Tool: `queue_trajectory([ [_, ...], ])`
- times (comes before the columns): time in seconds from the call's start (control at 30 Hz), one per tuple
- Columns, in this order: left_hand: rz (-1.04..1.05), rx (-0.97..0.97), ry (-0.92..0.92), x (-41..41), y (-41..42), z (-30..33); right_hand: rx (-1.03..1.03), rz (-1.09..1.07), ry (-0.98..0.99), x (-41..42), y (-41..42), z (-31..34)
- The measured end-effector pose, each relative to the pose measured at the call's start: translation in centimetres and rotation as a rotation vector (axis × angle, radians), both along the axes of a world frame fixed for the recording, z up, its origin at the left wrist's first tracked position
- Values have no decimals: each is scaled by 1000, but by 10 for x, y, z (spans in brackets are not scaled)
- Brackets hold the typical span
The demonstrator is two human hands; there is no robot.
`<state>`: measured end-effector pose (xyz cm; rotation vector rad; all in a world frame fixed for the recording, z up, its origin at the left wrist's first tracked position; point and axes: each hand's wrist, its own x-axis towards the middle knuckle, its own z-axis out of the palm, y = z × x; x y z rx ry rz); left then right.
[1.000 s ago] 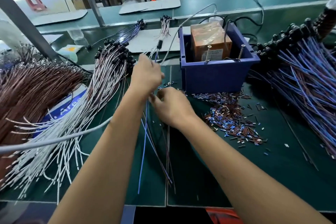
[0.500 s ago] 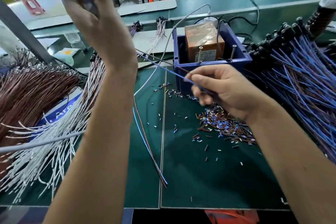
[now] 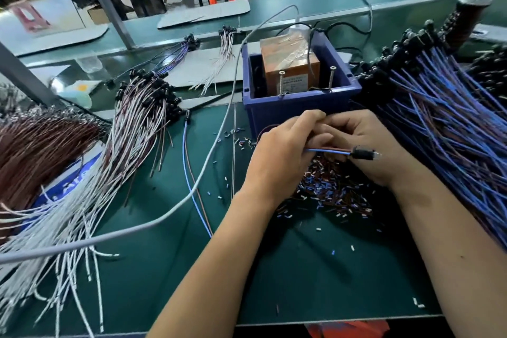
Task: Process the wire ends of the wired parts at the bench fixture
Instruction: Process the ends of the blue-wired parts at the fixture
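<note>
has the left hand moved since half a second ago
Yes. The left hand has come down from high above the bench, left of the blue bin, to just in front of it, meeting the right hand.

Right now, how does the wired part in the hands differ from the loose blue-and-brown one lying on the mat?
The held wired part is gripped by both hands, left hand and right hand, lying crosswise; the loose wired part lies untouched, running lengthwise on the mat. Both have blue and brown leads and a black end.
</note>
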<state>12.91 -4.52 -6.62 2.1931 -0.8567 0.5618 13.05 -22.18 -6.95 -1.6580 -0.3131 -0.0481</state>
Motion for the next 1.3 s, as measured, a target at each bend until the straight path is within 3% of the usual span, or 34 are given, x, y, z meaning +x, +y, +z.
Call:
queue_trajectory([
  [0.17,56,-4,-6,5,10,-9,180,-251,100,5,-2,-3],
  [0.33,154,-69,19,6,13,-12,290,-197,166,2,-3,-3],
  [0.57,135,-160,36,9,10,-10,167,-214,137,2,-7,-4],
  [0.8,137,-263,-11,12,12,-11,216,-157,170,5,-6,-5],
  [1.03,128,-266,3,13,14,-11,155,-150,58,7,-16,-6],
  [1.13,158,-397,38,14,17,-12,254,-232,23,7,-26,-2],
  [1.3,133,-604,155,8,4,-11,174,-149,9,1,-14,-3],
])
